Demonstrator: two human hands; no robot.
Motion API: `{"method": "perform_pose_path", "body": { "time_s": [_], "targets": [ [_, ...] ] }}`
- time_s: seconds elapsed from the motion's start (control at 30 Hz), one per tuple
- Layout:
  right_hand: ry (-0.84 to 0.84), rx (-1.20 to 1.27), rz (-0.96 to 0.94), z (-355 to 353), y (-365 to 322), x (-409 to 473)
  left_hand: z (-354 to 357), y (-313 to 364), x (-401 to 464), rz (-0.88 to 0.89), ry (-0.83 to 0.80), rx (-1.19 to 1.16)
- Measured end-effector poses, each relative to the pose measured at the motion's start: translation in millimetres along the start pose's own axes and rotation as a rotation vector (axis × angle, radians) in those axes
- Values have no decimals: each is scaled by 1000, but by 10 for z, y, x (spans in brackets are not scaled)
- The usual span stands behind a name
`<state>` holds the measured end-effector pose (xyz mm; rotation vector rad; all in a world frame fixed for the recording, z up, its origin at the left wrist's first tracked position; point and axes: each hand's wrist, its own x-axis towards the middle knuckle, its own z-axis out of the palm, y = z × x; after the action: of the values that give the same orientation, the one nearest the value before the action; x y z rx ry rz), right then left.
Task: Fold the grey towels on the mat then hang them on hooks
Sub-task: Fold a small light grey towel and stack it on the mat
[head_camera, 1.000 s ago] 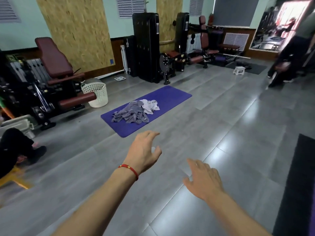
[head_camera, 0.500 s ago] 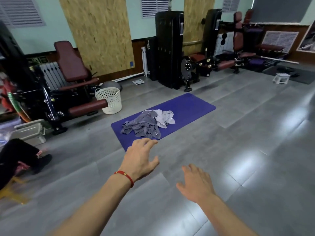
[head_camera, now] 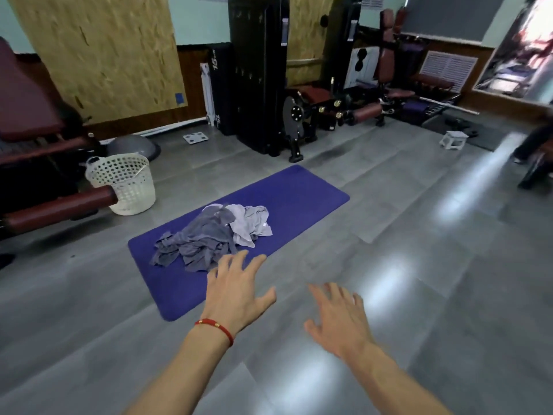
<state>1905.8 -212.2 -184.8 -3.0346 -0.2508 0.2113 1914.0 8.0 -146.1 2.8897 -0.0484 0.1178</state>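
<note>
Head view, left hand (head_camera: 236, 292) and right hand (head_camera: 339, 319) outstretched, fingers spread, empty, near towels (head_camera: 209, 238).

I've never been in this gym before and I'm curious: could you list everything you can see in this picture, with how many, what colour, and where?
Mat: one, purple, flat on the grey floor, centre.
Towels: a crumpled pile, dark grey with lighter grey ones at its right; number cannot be told; on the mat.
Basket: one, white, perforated, on the floor left of the mat.
Half-ball trainer: one, grey, behind the basket.
Scale: one, white, on the floor by the wall.
Step stool: one, white, far right floor.
Weight machines: several, black with maroon pads, along the back wall and at left.
Bracelet: one, red, on the left wrist.
Left hand: open, empty, over the mat's near edge.
Right hand: open, empty, over the bare floor.
</note>
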Motion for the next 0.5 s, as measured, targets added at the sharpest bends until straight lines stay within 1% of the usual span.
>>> {"method": "perform_pose_path", "body": {
  "time_s": [0.07,0.13,0.3,0.37,0.5],
  "targets": [
    [26,-33,2,-11,103,467,92,-31,548,10,-25,-9],
    [3,-43,11,-35,201,921,166,-44,1062,23,-52,-12],
    [-117,-38,40,19,538,2001,430,-7,2222,34,-74,-10],
    [-140,8,42,24,691,2486,577,9,2679,7,-101,-4],
    [-201,31,-50,-99,1156,3531,819,171,3552,-103,-151,-14]
  ]
}}
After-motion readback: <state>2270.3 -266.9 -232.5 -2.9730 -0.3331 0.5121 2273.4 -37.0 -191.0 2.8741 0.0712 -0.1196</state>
